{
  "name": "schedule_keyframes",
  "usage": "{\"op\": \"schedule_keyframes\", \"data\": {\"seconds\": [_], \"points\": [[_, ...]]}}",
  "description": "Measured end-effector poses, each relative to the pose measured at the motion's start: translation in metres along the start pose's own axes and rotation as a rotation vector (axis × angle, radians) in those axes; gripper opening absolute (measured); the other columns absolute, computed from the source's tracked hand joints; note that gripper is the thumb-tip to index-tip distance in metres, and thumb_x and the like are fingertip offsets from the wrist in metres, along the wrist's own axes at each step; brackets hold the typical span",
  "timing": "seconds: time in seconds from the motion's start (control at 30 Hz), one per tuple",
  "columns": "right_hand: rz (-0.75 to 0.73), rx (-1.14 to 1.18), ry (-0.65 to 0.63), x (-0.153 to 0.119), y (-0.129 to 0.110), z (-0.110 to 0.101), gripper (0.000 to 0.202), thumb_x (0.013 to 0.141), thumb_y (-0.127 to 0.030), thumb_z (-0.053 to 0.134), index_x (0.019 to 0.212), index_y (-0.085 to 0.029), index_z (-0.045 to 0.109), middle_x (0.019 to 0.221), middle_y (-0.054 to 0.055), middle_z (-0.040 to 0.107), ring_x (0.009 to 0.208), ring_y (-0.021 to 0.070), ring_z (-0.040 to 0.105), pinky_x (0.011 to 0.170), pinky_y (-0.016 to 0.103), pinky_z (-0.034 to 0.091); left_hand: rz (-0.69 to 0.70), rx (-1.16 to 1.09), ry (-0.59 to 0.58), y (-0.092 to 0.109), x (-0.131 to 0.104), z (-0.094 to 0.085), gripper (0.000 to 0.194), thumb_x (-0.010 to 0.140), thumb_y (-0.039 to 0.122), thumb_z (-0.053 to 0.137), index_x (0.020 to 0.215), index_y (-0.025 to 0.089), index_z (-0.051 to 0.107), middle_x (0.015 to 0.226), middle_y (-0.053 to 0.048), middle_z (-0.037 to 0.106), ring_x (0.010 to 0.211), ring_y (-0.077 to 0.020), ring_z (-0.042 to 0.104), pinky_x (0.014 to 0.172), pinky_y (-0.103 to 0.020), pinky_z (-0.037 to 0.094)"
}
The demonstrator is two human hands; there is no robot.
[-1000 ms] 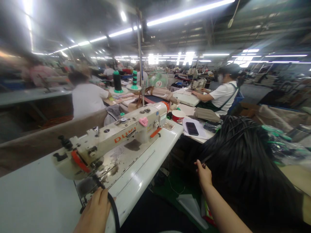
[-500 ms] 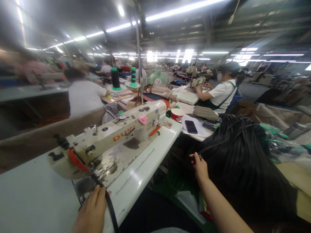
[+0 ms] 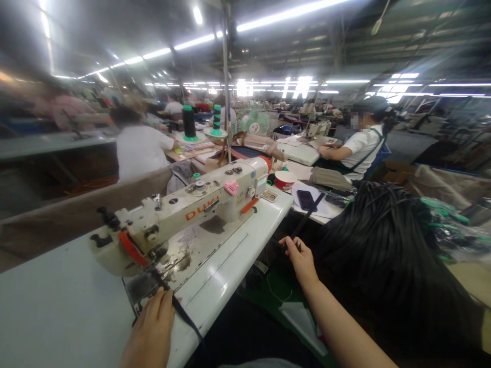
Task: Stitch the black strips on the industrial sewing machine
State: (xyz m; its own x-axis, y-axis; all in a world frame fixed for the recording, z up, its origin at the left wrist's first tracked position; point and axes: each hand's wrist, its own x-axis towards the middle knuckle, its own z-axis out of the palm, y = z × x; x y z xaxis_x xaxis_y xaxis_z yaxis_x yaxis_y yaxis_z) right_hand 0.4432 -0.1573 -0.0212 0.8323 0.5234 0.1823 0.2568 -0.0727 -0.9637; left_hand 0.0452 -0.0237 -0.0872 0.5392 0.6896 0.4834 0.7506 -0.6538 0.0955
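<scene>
My left hand [image 3: 151,322] rests on the white table at the front of the sewing machine [image 3: 203,204]. A black strap [image 3: 186,318] comes out from under the machine's needle area, passes between my left thumb and fingers, and drops over the table edge. Out to the right, my right hand [image 3: 299,258] is closed on another black strap [image 3: 307,222], whose free end sticks up past the phone. Beside that hand hangs a thick bundle of black straps [image 3: 376,255]. The needle itself is hidden by the machine head.
A phone [image 3: 307,200] lies on white paper near a red-and-white tub [image 3: 285,180]. Thread cones [image 3: 189,124] and a green fan [image 3: 252,121] stand behind the machine. Co-workers in white shirts sit at the left [image 3: 140,148] and right [image 3: 364,148].
My right hand has moved left, away from the bundle, and a black strap now shows in it. My left hand stays by the machine; the view has shifted slightly.
</scene>
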Motion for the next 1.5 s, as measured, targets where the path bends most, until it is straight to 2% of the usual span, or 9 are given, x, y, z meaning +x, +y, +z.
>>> {"op": "schedule_keyframes", "data": {"seconds": [0.17,0.23,0.47,0.6,0.8,1.0,1.23,1.43,1.5], "points": [[-0.283,-0.061,-0.307,-0.022,-0.023,0.016,0.031,0.093,-0.048,0.065,0.103,-0.021,0.077,0.098,0.008,0.076,0.091,0.0237,0.069,0.084,0.038,0.056,0.043,0.053,0.026,0.002,-0.001,-0.004,0.039,0.101,0.018,0.039,0.134,0.015,0.059,0.133,-0.018,0.066,0.126,-0.0304,0.062,0.108,-0.046,0.050],[-0.371,-0.094,-0.433,-0.029,-0.029,0.022,0.025,0.095,-0.043,0.065,0.105,-0.023,0.077,0.101,0.008,0.076,0.095,0.0235,0.070,0.088,0.038,0.057,0.049,0.065,0.009,0.002,-0.002,-0.006,0.044,0.097,0.013,0.040,0.136,0.016,0.058,0.134,-0.016,0.066,0.128,-0.0295,0.061,0.110,-0.044,0.050],[-0.548,-0.226,-1.027,-0.045,-0.055,0.036,0.026,0.102,-0.041,0.058,0.105,-0.025,0.078,0.101,0.006,0.076,0.093,0.0199,0.071,0.086,0.030,0.055,0.007,0.029,0.017,0.002,-0.002,-0.005,0.045,0.093,0.009,0.045,0.134,0.018,0.060,0.138,-0.013,0.065,0.131,-0.0283,0.060,0.109,-0.040,0.051],[-0.510,-0.318,-1.201,-0.055,-0.065,0.042,0.024,0.100,-0.042,0.061,0.096,-0.024,0.077,0.091,0.003,0.075,0.084,0.0182,0.069,0.077,0.025,0.051,0.006,0.126,-0.011,0.005,-0.001,-0.009,0.046,0.093,0.002,0.040,0.132,0.014,0.061,0.139,-0.014,0.064,0.129,-0.0271,0.062,0.108,-0.039,0.052],[-0.382,-0.381,-1.217,-0.071,-0.072,0.055,0.016,0.093,-0.039,0.072,0.097,-0.024,0.074,0.078,-0.002,0.070,0.071,0.0155,0.064,0.067,0.022,0.045,0.039,0.207,-0.017,0.009,0.000,-0.014,0.049,0.089,-0.004,0.041,0.130,0.012,0.063,0.140,-0.015,0.063,0.129,-0.0279,0.062,0.110,-0.041,0.051],[-0.390,-0.421,-1.182,-0.082,-0.080,0.079,0.021,0.102,-0.033,0.053,0.097,-0.022,0.070,0.080,0.002,0.072,0.074,0.0168,0.065,0.071,0.023,0.046,0.090,0.197,0.017,0.011,0.004,-0.018,0.038,0.093,0.000,0.047,0.126,0.007,0.066,0.134,-0.020,0.066,0.122,-0.0320,0.065,0.106,-0.045,0.053],[-0.335,-0.415,-1.121,-0.092,-0.077,0.106,0.037,0.102,-0.038,0.046,0.126,-0.021,0.070,0.110,0.010,0.078,0.098,0.0255,0.072,0.086,0.033,0.053,0.007,0.177,0.022,0.026,0.013,-0.035,0.033,0.094,0.002,0.051,0.120,0.011,0.069,0.128,-0.018,0.070,0.115,-0.0293,0.068,0.100,-0.041,0.057],[-0.331,-0.395,-1.120,-0.090,-0.058,0.118,0.051,0.100,-0.047,0.046,0.135,-0.018,0.068,0.126,0.015,0.075,0.117,0.0321,0.071,0.101,0.043,0.054,-0.060,0.134,0.008,0.033,0.023,-0.043,0.021,0.101,0.017,0.051,0.115,0.014,0.067,0.122,-0.015,0.071,0.113,-0.0259,0.069,0.104,-0.042,0.056],[-0.343,-0.390,-1.116,-0.090,-0.054,0.120,0.051,0.099,-0.048,0.047,0.135,-0.019,0.068,0.127,0.014,0.075,0.118,0.0320,0.070,0.102,0.043,0.054,-0.058,0.111,0.002,0.032,0.023,-0.044,0.021,0.102,0.016,0.051,0.115,0.014,0.067,0.121,-0.014,0.072,0.114,-0.0252,0.069,0.105,-0.041,0.055]]}}
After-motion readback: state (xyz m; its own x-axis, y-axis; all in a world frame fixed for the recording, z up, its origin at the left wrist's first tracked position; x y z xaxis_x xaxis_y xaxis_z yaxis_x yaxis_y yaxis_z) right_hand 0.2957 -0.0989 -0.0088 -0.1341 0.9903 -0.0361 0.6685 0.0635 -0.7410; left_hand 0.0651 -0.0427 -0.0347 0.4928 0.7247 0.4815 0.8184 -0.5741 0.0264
